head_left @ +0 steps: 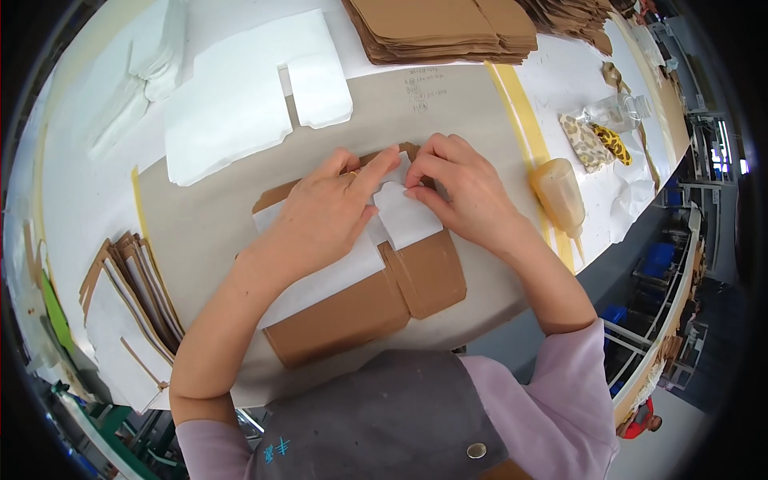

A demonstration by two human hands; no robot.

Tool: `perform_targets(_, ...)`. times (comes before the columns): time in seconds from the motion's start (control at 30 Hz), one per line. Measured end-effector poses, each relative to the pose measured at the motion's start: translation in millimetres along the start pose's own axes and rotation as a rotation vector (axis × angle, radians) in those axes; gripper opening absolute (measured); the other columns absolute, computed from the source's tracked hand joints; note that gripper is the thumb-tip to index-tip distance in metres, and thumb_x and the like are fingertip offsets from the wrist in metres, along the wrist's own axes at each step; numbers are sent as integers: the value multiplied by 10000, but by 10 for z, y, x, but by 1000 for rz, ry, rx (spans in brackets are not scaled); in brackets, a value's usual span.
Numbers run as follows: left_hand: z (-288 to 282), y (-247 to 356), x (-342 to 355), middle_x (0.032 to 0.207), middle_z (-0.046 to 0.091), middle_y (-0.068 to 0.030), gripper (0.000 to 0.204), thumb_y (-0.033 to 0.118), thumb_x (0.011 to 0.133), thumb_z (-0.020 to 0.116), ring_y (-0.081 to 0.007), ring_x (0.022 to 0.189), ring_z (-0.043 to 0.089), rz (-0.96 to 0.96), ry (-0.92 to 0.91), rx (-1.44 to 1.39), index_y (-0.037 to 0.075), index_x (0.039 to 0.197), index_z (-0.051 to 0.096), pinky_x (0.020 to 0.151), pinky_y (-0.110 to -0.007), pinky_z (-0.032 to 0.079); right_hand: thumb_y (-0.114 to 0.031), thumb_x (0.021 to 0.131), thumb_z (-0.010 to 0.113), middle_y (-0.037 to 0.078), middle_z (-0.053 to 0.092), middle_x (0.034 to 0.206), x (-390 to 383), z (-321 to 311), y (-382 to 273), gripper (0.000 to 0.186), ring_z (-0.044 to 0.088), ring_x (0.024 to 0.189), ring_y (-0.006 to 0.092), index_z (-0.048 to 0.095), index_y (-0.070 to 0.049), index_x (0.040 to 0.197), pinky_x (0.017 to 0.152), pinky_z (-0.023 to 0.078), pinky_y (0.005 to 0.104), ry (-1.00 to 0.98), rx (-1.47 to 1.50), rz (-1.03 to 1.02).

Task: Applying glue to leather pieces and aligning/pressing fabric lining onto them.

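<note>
In front of me lies a brown sheet piece [344, 320] with a narrow slot, perhaps leather or card. A white sheet [328, 284] of similar slotted shape covers its far part, leaving a brown strip along the near side. My left hand [324, 210] rests over the white sheet, index finger stretched toward the far edge and thumb apart. Close to it, my right hand [468, 190] has thumb and forefinger brought together at the white sheet's right flap. The fingertips of both hands nearly meet near the far edge.
White slotted sheets [240, 96] lie farther back, beside a stack of brown pieces [440, 28]. At left stands a bundle of white-faced brown pieces [132, 304]. To the right are a yellowish squeeze bottle [558, 192], a clear bottle [616, 112] and patterned pouches [586, 144].
</note>
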State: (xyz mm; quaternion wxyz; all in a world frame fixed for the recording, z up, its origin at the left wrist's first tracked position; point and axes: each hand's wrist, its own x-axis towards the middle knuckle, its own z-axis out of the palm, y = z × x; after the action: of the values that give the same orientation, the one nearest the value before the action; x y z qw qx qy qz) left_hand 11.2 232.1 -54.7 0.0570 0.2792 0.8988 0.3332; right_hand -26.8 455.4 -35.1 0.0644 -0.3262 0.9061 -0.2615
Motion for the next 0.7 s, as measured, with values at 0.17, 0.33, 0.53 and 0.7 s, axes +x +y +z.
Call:
perform_targets(0.17, -54, 65, -32, 1389, 551, -27, 666, 20, 819, 663, -289, 1009, 503, -63, -36, 17, 106, 1438, 434, 847, -401, 494, -69, 848, 683, 49, 658, 1017, -205, -119, -73, 154, 623, 933, 259, 588, -92, 968, 755, 514, 349, 64, 220, -43)
perform_targets(0.33, -17, 29, -10, 1431, 537, 24, 499, 85, 812, 701, -259, 956, 483, 88, 21, 108, 106, 1300, 593, 821, -369, 515, 85, 824, 635, 69, 667, 1025, -645, -175, -115, 414, 657, 893, 220, 620, -91, 1198, 737, 545, 328, -140, 738, 128)
perform_targets(0.53, -19, 44, 5, 1455, 513, 34, 442, 106, 828, 689, -273, 999, 492, 46, -17, 106, 129, 1264, 625, 876, -363, 517, 80, 717, 673, 82, 684, 1018, -922, 22, -81, 356, 668, 985, 246, 735, -70, 1034, 828, 567, 347, 6, 342, -292)
perform_targets(0.7, -23, 52, 8, 1459, 508, 32, 449, 110, 835, 681, -272, 1014, 496, 41, -34, 124, 142, 1279, 623, 895, -368, 512, -19, 737, 704, 55, 697, 1123, -1027, 69, -68, 268, 658, 1069, 248, 742, -90, 993, 820, 573, 350, 32, 183, -354)
